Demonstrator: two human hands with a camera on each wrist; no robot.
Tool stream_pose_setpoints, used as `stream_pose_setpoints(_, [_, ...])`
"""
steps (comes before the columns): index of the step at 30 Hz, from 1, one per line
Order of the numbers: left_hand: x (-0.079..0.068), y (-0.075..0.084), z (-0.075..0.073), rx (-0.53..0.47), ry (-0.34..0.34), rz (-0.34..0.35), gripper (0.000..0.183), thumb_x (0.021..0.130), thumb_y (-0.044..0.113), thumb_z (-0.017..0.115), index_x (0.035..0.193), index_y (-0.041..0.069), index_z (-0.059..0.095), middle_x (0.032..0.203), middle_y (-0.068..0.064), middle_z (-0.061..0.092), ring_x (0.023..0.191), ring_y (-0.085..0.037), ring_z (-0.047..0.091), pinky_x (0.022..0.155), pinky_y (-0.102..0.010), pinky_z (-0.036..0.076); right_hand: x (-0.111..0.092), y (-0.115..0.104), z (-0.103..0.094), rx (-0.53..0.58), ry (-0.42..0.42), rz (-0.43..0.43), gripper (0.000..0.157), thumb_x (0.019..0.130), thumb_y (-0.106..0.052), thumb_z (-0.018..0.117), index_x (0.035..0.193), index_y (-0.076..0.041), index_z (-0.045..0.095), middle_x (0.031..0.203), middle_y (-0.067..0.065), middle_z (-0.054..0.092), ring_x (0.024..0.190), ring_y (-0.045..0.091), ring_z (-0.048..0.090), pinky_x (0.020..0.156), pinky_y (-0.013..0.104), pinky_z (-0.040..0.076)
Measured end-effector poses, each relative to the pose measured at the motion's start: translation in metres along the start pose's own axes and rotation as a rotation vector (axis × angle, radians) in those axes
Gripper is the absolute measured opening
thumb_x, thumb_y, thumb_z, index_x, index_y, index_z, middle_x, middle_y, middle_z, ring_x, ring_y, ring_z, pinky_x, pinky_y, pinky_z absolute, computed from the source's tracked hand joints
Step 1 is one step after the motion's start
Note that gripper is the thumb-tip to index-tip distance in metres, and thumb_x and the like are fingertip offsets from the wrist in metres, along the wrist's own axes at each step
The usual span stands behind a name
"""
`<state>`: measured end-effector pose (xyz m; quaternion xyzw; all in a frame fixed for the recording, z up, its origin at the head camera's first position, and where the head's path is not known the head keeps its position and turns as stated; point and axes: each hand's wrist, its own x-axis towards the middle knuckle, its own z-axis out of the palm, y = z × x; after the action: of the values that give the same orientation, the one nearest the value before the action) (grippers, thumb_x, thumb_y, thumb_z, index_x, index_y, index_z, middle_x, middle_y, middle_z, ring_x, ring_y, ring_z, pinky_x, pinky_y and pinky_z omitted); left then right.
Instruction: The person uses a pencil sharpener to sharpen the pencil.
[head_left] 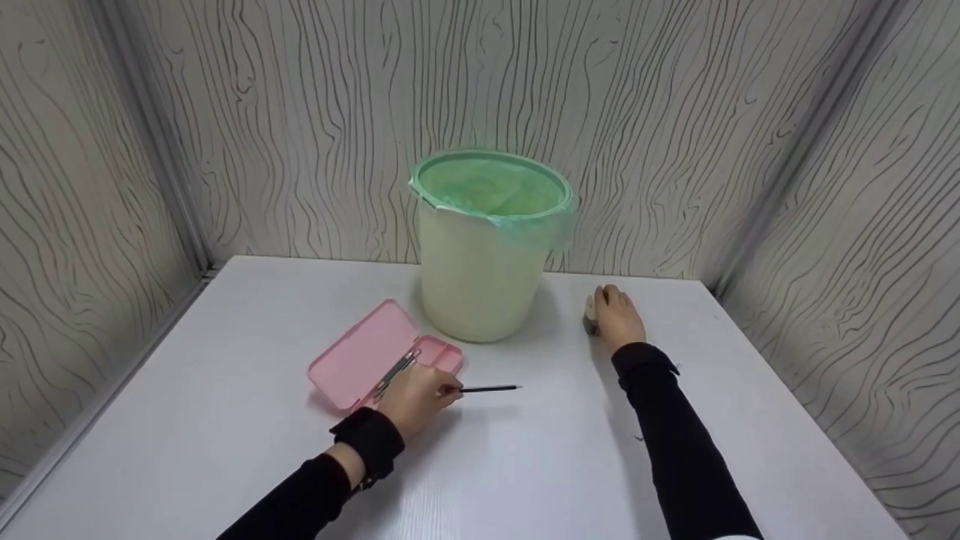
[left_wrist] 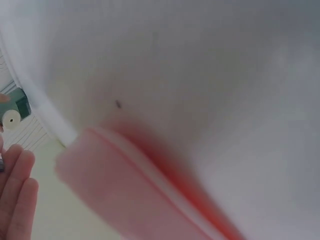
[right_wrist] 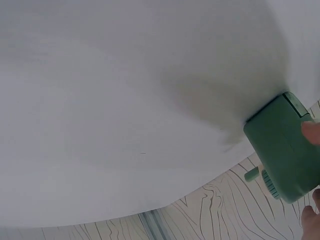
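Observation:
My left hand pinches a dark pencil, whose pale tip points right above the white table. Behind that hand lies a pink pencil case with its lid open; several pencils are inside, partly hidden. My right hand holds a pencil sharpener standing on the table to the right. Up close in the right wrist view, the sharpener is a green box with a small crank. A pale round front with a dark hole shows on the sharpener in the left wrist view.
A tall pale bin with a green rim and a thin green liner stands at the back of the table, just behind the case. Wood-patterned panels enclose the table at the back and sides. Tiny dark specks lie on the tabletop.

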<state>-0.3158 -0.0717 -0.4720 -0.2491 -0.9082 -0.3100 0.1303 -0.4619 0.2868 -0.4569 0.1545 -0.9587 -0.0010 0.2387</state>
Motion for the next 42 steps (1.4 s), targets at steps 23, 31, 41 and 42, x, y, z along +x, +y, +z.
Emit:
stream_pose_setpoints(23, [-0.002,0.001,0.000,0.011,-0.001,0.007,0.005,0.088,0.011,0.080,0.090,0.007,0.083,0.083,-0.003,0.080,0.078,-0.012,0.075,0.075,-0.031,0.061,-0.009,0.010,-0.014,-0.037,-0.050,-0.059,0.033,0.088,0.008,0.072,0.118,0.015,0.060,0.117,0.032,0.067,0.111,0.044,0.067,0.096,0.049,0.056])
stream_pose_setpoints(31, [-0.007,-0.002,-0.005,0.016,-0.006,-0.046,0.006,0.088,0.012,0.080,0.093,0.009,0.083,0.086,-0.002,0.081,0.080,-0.012,0.075,0.079,-0.033,0.062,-0.006,0.000,-0.046,0.024,-0.273,-0.085,0.042,0.084,0.002,0.079,0.121,0.011,0.062,0.121,0.030,0.068,0.112,0.044,0.067,0.096,0.051,0.056])
stream_pose_setpoints(41, [-0.015,0.000,-0.015,0.015,-0.020,-0.075,0.009,0.087,0.011,0.081,0.095,0.010,0.082,0.087,-0.001,0.080,0.081,-0.010,0.073,0.080,-0.033,0.061,-0.023,-0.046,-0.098,0.073,-0.373,-0.274,0.043,0.079,-0.008,0.086,0.115,0.006,0.068,0.109,0.019,0.073,0.099,0.034,0.071,0.087,0.045,0.058])
stream_pose_setpoints(42, [-0.016,0.001,-0.016,0.001,-0.029,-0.087,0.009,0.087,0.011,0.080,0.096,0.010,0.082,0.088,0.000,0.080,0.081,-0.010,0.072,0.080,-0.033,0.061,-0.027,-0.050,-0.102,0.085,-0.381,-0.280,0.043,0.079,-0.009,0.086,0.115,0.005,0.069,0.109,0.018,0.073,0.098,0.033,0.071,0.087,0.044,0.058])
